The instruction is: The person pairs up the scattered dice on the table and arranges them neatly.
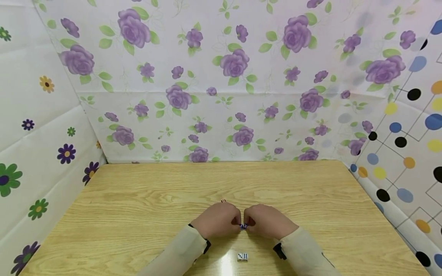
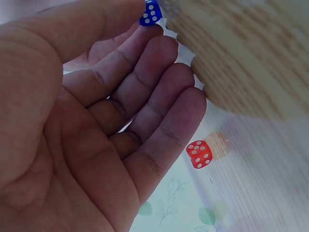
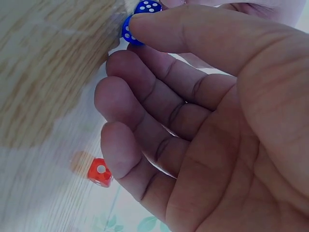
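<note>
My left hand (image 1: 218,219) pinches a blue die with white dots (image 2: 150,13) between thumb and forefinger. A second blue die (image 3: 129,33) is pinched the same way by my right hand (image 1: 270,221). The two blue dice sit side by side at the tabletop, between the facing fingertips; whether they touch is too small to tell. Beyond the left hand's knuckles is a red die (image 1: 223,201), which also shows in the left wrist view (image 2: 199,154). Nearer to me, two white dice (image 1: 243,257) with dark dots lie side by side on the table.
The wood-grain table (image 1: 138,199) runs back to a wall covering with purple flowers (image 1: 235,63). A flower-print sheet (image 1: 41,115) stands at the left, and a dotted sheet (image 1: 407,126) at the right. Both forearms reach in from the front edge.
</note>
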The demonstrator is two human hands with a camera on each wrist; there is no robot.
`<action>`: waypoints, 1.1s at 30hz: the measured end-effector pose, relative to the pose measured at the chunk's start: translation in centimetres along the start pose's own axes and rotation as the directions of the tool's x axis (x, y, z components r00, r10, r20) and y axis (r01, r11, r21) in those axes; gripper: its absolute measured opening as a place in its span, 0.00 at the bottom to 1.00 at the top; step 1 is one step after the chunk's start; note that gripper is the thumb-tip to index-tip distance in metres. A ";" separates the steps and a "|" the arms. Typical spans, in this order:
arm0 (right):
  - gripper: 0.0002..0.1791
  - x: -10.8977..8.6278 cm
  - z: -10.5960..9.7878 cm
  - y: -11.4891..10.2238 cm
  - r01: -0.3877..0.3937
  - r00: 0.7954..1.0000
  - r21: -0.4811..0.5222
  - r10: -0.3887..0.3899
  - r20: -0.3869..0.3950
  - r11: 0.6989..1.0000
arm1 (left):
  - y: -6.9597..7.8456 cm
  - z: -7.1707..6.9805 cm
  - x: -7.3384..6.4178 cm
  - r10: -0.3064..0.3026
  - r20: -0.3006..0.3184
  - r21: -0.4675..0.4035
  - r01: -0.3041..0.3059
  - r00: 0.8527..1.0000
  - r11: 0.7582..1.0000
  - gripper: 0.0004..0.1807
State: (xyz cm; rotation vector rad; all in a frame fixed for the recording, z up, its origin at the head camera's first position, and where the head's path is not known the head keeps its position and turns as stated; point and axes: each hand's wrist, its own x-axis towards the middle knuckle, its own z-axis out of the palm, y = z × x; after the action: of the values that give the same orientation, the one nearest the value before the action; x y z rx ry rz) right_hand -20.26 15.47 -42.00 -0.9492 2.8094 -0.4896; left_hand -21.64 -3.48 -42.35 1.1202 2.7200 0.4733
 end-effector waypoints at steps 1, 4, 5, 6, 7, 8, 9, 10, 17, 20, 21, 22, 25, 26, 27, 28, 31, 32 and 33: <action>0.04 0.0 0.0 0.0 0.000 1.000 -0.002 0.000 0.002 1.000 | 0.1 0.0 0.0 -0.002 0.000 0.004 0.002 1.000 1.000 0.05; 0.04 0.1 0.1 0.0 0.001 1.000 -0.006 -0.001 0.006 1.000 | 0.2 -0.1 -0.1 -0.006 -0.001 0.019 0.006 1.000 1.000 0.05; 0.04 0.1 0.1 0.0 0.002 1.000 -0.007 -0.002 0.007 1.000 | 0.3 -0.2 -0.1 -0.006 -0.002 0.026 0.006 1.000 1.000 0.05; 0.04 0.1 0.1 0.0 0.001 1.000 -0.008 -0.001 0.007 1.000 | 0.4 -0.2 -0.1 -0.003 -0.003 0.031 0.003 1.000 1.000 0.05; 0.04 0.1 0.1 0.0 0.002 1.000 -0.010 -0.002 0.007 1.000 | 0.4 -0.2 -0.1 -0.001 -0.005 0.035 0.001 1.000 0.999 0.05; 0.04 0.1 0.0 0.0 0.004 1.000 -0.012 -0.004 0.007 1.000 | 0.4 -0.2 0.0 0.003 -0.008 0.040 -0.003 1.000 0.999 0.05; 0.04 0.1 0.0 0.0 0.005 1.000 -0.013 -0.005 0.008 1.000 | 0.4 -0.2 0.0 0.008 -0.011 0.045 -0.008 1.000 0.999 0.05; 0.04 0.1 0.0 0.0 0.007 1.000 -0.014 -0.007 0.009 1.000 | 0.4 -0.2 0.0 0.012 -0.012 0.048 -0.011 1.000 0.999 0.06; 0.04 0.2 0.0 0.0 0.017 1.000 -0.013 -0.017 0.020 1.000 | 0.5 -0.2 0.0 0.025 -0.027 0.061 -0.023 0.999 0.998 0.10; 0.05 0.2 0.1 0.0 0.018 1.000 -0.018 -0.018 0.020 1.000 | 0.5 -0.1 0.0 0.028 -0.029 0.060 -0.026 0.999 0.998 0.11; 0.05 0.2 0.1 0.0 0.017 1.000 -0.019 -0.016 0.019 1.000 | 0.6 -0.2 0.0 0.029 -0.028 0.056 -0.027 0.999 0.998 0.11; 0.05 0.2 0.2 0.0 0.016 1.000 -0.021 -0.016 0.018 1.000 | 0.6 -0.2 0.0 0.029 -0.026 0.053 -0.028 0.999 0.998 0.12; 0.05 0.2 0.2 0.0 0.011 1.000 -0.021 -0.011 0.018 1.000 | 0.6 -0.2 0.0 0.027 -0.017 0.030 -0.027 0.999 0.999 0.12; 0.05 0.2 0.2 0.0 0.010 1.000 -0.018 -0.010 0.020 1.000 | 0.7 -0.2 0.0 0.025 -0.013 0.022 -0.025 1.000 0.999 0.11; 0.04 0.2 0.2 0.0 0.009 1.000 -0.015 -0.009 0.023 1.000 | 0.6 -0.2 -0.1 0.023 -0.009 0.012 -0.023 1.000 1.000 0.10; 0.04 0.2 0.1 0.0 0.007 1.000 -0.008 -0.007 0.026 1.000 | 0.6 -0.3 -0.1 0.020 -0.006 -0.001 -0.020 1.000 1.000 0.10; 0.03 -0.1 -0.2 0.1 -0.013 0.999 0.022 0.012 0.034 1.000 | 0.4 -0.4 -0.3 -0.007 0.006 -0.042 0.007 1.000 0.999 0.09; 0.02 -0.2 -0.5 0.2 -0.023 0.999 0.026 0.023 0.032 0.999 | 0.2 -0.6 -0.4 -0.020 0.007 -0.058 0.020 1.000 0.998 0.09; 0.03 -0.3 -0.7 0.4 -0.035 0.999 0.029 0.034 0.028 0.999 | 0.1 -0.7 -0.5 -0.027 -0.001 -0.060 0.027 1.000 0.998 0.08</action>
State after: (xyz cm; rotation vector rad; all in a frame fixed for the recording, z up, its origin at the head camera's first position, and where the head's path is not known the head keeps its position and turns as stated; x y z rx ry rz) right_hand -20.38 16.14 -41.44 -0.8927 2.7810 -0.5085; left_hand -21.47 -3.93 -41.62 1.0671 2.6998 0.5492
